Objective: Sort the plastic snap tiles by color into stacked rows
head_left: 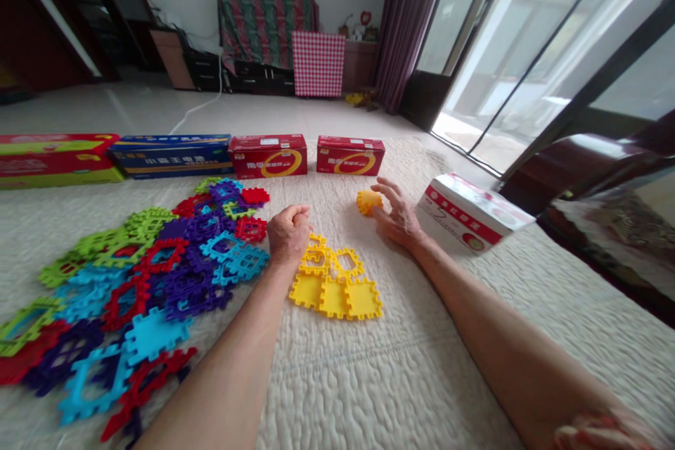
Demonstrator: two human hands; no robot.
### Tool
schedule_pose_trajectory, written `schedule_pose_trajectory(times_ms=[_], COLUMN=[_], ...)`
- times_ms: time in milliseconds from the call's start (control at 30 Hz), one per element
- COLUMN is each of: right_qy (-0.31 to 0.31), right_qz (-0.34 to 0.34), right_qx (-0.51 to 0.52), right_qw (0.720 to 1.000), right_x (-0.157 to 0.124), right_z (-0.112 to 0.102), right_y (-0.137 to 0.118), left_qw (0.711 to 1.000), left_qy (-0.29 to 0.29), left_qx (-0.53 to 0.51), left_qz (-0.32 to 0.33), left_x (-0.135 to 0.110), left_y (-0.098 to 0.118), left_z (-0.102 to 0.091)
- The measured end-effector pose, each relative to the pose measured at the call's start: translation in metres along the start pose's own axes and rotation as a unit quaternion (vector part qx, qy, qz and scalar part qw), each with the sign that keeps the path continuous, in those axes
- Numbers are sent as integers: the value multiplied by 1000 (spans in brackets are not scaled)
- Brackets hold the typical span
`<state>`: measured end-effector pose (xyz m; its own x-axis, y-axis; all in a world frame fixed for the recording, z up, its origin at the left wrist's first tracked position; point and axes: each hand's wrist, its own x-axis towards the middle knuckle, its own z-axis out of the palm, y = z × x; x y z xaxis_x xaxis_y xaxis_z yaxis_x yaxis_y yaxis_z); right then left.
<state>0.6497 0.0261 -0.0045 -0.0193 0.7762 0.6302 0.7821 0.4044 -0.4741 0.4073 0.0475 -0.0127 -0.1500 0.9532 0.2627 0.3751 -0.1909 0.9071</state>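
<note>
My left hand (287, 232) is closed in a fist just above a small group of flat yellow interlocking building pieces (335, 297). Whatever its fingers may hold is hidden. Farther right, my right hand (399, 219) has thumb and index finger at the edges of an orange-yellow interlocking piece (368, 203), its other fingers loosely spread. Left of my arms lies a wide heap of similar pieces in purple, red, light blue and green, among them a light blue square piece (158, 335).
Along the far edge of the quilted cover (422, 365) stand two red boxes (351, 157), a blue box (174, 157) and a red-and-green box (58, 160). A white-and-red box (474, 214) stands right of my right hand. Beyond are a cabinet and glass doors.
</note>
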Motion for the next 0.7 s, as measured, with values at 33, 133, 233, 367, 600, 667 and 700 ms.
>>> schedule_pose_trajectory(times_ms=[33,133,233,367,600,667,700], right_qy=[12,10,-84,-165,-209,-201,-200], right_qz=[-15,-66,-97,-70,-76,-47,-26], right_qx=[2,32,79,21,-21,2,19], right_qw=[1000,997,989,984,975,978,979], right_x=[0,-2,-7,-13,-18,-18,-17], right_z=[-2,-2,9,31,43,43,42], right_y=[-7,-35,-62,-86,-95,-95,-96], left_qw=[1000,999,998,998,999,999,999], left_qy=[4,24,46,48,6,2,3], left_qx=[-5,-17,-30,-25,36,38,38], left_qz=[-5,-14,-15,-19,-14,-11,-9], left_x=[0,1,2,3,1,0,0], left_y=[1,2,0,1,9,10,10], left_z=[-1,-3,-4,-4,-4,-4,-4])
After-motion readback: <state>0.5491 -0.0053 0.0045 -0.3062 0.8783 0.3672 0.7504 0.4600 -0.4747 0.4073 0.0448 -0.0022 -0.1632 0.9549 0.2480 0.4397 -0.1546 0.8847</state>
